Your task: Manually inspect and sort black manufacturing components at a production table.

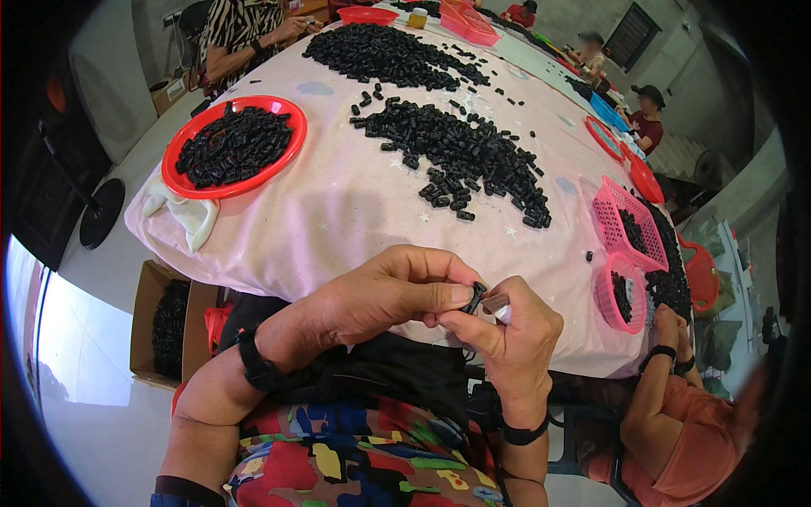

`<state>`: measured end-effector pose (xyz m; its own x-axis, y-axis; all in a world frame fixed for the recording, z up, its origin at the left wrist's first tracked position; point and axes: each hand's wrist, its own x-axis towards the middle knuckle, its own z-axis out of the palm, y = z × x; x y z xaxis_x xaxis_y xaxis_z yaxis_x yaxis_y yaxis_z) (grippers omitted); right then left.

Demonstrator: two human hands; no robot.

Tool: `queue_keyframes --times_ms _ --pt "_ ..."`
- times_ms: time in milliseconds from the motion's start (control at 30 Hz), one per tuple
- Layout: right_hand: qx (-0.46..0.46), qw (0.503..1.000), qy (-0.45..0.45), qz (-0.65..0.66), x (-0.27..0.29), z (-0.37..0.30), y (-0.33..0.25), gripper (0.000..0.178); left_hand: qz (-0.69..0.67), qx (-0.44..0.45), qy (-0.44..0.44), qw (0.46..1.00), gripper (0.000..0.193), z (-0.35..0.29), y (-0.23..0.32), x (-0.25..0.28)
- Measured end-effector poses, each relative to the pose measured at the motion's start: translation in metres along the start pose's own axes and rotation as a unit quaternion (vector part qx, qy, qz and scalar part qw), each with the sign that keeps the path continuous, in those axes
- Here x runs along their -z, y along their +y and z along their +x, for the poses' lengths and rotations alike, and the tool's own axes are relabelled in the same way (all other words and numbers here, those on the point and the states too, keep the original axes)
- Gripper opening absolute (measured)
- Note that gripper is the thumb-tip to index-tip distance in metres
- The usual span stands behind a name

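Note:
Above the near edge of the cloth, both my hands meet. My left hand [405, 287] pinches a small black plastic piece [478, 294] between thumb and fingertips. Closed around a short blade [496, 302] with a white-wrapped grip, my right hand [517, 334] holds it against or very close to the piece; the exact contact is hidden by the fingers. Beyond them, a loose pile of similar black pieces [456, 152] lies on the table, with a larger pile [380, 55] farther back.
A red round tray [297, 144] of black parts stands at left on the pink tablecloth [329, 198], beside a white cloth [196, 221]. Pink baskets [601, 221] stand at right, near a co-worker's hands [667, 334]. A cardboard box [198, 329] sits below left. Other people sit around the table.

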<state>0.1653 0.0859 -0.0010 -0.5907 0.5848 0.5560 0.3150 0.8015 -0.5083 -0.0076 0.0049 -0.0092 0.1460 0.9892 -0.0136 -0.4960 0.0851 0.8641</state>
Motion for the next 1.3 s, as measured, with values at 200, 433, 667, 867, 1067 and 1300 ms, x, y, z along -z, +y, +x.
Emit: queue_keyframes --times_ms 200,433,667,867,1067,1300 --pt "0.007 1.0 -0.008 -0.02 0.0011 0.0019 -0.0019 0.054 0.014 -0.007 -0.001 1.0 0.022 0.0011 -0.0016 0.0015" --pt "0.006 1.0 -0.006 -0.025 -0.0005 0.0011 -0.0009 0.055 0.015 -0.01 0.003 1.0 0.022 0.0017 -0.0028 0.0022" --pt "0.025 0.998 -0.016 -0.051 -0.0001 0.0007 0.003 0.058 0.01 -0.012 0.009 1.0 0.021 0.0005 -0.0025 0.0013" --pt "0.017 0.999 -0.01 -0.039 -0.0018 0.0013 0.0016 0.055 0.017 -0.013 0.014 1.0 0.021 0.0014 -0.003 0.0014" --pt "0.005 0.999 -0.011 -0.03 -0.0013 0.0015 0.0013 0.055 0.019 -0.018 0.008 1.0 0.021 0.0016 -0.0038 0.0024" --pt "0.015 0.999 -0.021 -0.035 -0.0016 0.0018 0.0025 0.055 0.022 -0.015 0.013 1.0 0.02 0.0015 -0.0031 0.0014"
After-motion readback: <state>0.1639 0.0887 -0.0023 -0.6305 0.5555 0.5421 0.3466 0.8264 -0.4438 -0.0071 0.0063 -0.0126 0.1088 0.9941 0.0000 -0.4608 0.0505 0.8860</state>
